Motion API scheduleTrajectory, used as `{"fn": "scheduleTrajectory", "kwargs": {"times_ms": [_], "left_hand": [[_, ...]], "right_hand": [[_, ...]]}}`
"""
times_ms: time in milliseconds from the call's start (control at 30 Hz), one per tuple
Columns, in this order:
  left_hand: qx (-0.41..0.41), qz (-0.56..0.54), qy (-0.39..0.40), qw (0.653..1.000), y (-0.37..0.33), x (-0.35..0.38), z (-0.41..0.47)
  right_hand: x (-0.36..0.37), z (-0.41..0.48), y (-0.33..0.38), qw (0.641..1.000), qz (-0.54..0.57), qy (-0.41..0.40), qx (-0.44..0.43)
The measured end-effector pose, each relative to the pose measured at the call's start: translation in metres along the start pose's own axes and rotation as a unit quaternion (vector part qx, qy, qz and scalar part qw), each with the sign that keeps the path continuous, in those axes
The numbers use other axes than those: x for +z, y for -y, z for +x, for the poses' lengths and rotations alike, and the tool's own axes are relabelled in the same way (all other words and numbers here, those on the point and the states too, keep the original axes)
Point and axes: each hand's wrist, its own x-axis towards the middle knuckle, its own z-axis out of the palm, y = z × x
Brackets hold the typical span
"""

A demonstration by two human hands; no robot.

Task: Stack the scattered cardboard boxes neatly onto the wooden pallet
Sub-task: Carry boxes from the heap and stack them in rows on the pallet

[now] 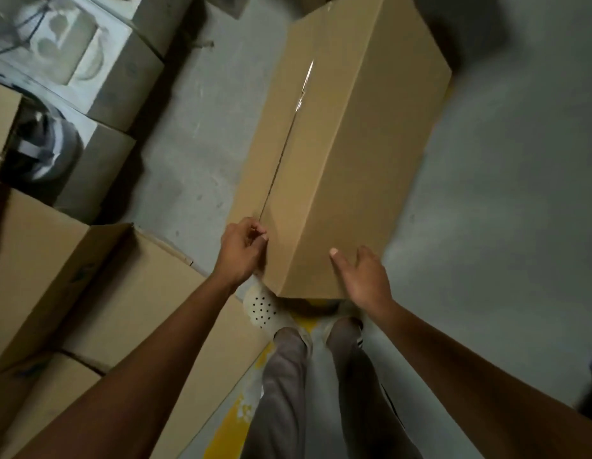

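At the near end of the long cardboard box (337,154), over the grey floor (486,193) just beyond my shoe (265,308), my left hand (241,251) pinches its top corner. My right hand (364,276) rests its thumb on its side, fingers hidden, so I cannot tell its grip.

The long cardboard box (337,154) stretches away from the person over the floor (503,193). Its near end is just before the feet (it covers the toe of the left shoe (265,309)). The left hand (241,253) holds its near left corner. The right hand (364,279) lies against its near right side. To the left, across a strip of floor, stand stacked cartons (73,276). Behind them, farther left, foam inserts (59,44) rest on other boxes. A floor line (228,425) runs beneath the legs.
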Motion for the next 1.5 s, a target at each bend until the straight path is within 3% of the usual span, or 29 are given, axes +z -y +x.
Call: {"fn": "scheduleTrajectory", "kwargs": {"times_ms": [100, 267, 400, 567, 767, 933, 1200, 1333, 1500], "left_hand": [[-0.039, 0.047, -0.028, 0.998, -0.01, 0.02, 0.013], [-0.109, -0.005, -0.067, 0.992, -0.008, 0.033, 0.032], [-0.129, -0.001, -0.032, 0.991, 0.0, 0.026, 0.039], [-0.098, 0.069, 0.025, 0.992, -0.027, 0.019, 0.026], [-0.116, 0.046, 0.002, 0.992, -0.033, 0.041, 0.02], [-0.097, -0.086, -0.007, 0.991, -0.061, 0.053, -0.002], [-0.01, -0.138, -0.015, 0.99, -0.192, 0.017, -0.063], [0.015, -0.147, 0.022, 0.989, -0.278, -0.004, -0.108], [0.058, -0.137, 0.069, 0.986, -0.366, -0.036, -0.169]], "right_hand": [[-0.002, -0.003, -0.013, 0.997, 0.07, -0.013, 0.027], [0.001, 0.003, -0.032, 0.984, 0.157, -0.021, 0.085], [0.007, 0.01, -0.039, 0.962, 0.233, -0.021, 0.139], [0.003, 0.018, -0.049, 0.958, 0.243, -0.044, 0.147], [-0.012, 0.018, -0.062, 0.871, 0.441, 0.005, 0.216], [-0.043, 0.015, -0.083, 0.811, 0.529, 0.057, 0.243], [-0.15, -0.048, -0.052, 0.865, 0.451, 0.009, 0.218], [-0.227, -0.097, -0.03, 0.874, 0.445, -0.011, 0.193], [-0.3, -0.165, -0.027, 0.902, 0.406, -0.104, 0.101]]}}
